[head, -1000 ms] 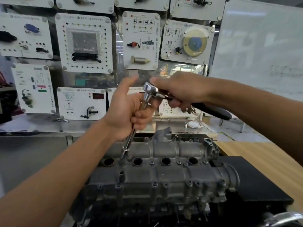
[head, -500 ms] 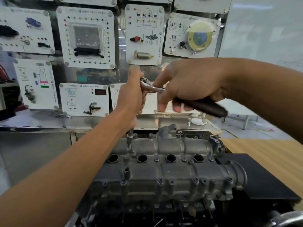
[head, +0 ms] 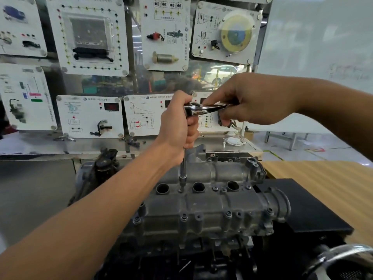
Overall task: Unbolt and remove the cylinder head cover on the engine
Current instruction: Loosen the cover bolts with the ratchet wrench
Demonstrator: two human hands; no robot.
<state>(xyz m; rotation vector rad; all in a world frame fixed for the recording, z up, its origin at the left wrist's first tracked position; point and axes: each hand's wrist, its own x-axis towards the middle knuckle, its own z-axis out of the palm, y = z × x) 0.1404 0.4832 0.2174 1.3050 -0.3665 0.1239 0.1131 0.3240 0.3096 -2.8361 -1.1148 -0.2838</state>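
Left grip (head: pixel 177 126): closed in a fist round the extension bar (head: pixel 183 164), just under the ratchet head (head: pixel 192 110), holding the bar upright.
Right grip (head: pixel 248 100): closed on the ratchet handle, level with the left grip and out to its right, fingers curled over the handle.
Tool line: straight down from the left grip the bar ends in a socket (head: pixel 182 177) seated on a bolt (head: pixel 180 189) between two round wells.
Cylinder head cover (head: pixel 212 205): directly below both grips, lying on top of the engine, with the wooden bench (head: pixel 314 178) to the right.
Progress: bolt heads show along the near edge and beside the wells — the cover is judged to be fastened down yet.
Handling: a long cast-metal part, so likely rigid and fairly heavy; the dull grey skin may be oily and slick.
Hold points: one grip at each end, under the long edges, should lift it level — the raised neck on the far side looks a poor handle.
Risk: a stuck gasket may let go suddenly; a tilted lift could bind on the remaining studs.
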